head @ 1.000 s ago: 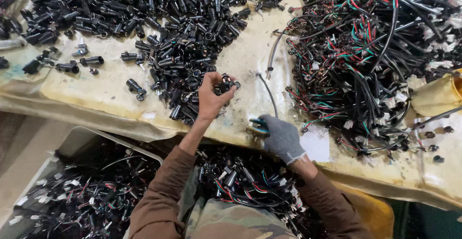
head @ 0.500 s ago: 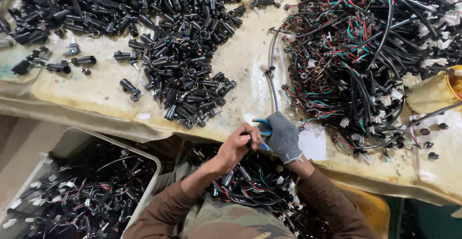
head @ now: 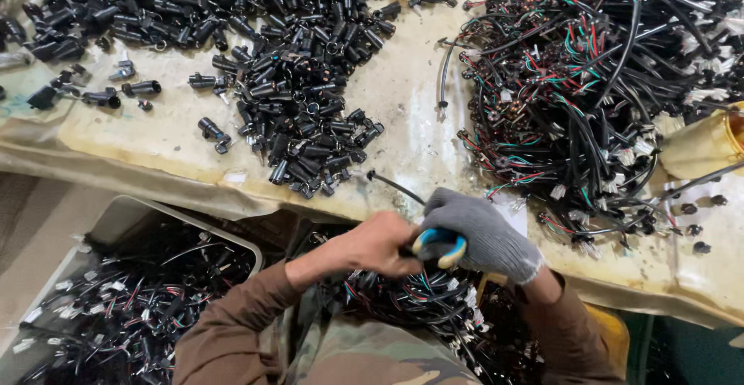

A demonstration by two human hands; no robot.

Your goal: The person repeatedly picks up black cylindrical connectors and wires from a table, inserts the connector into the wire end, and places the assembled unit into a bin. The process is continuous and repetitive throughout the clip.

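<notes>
Closest in, a grey bin [head: 116, 222] at the person's left knee holds tangled black leads with red and green strands, and more of them fill the lap. Above it, the bare left hand [head: 380, 244] curls shut around a black wire [head: 394, 187] just beside the gloved right hand [head: 477, 234], whose fingers clench a blue-and-yellow-handled tool [head: 439, 245]. Beyond, the tabletop [head: 407, 98] carries a heap of black connectors [head: 302, 114] and a wire harness pile [head: 597, 83].

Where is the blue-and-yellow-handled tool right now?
Head view, lower centre: the tool sits in the gloved right hand, the bare left hand touching it, at the table edge.
</notes>
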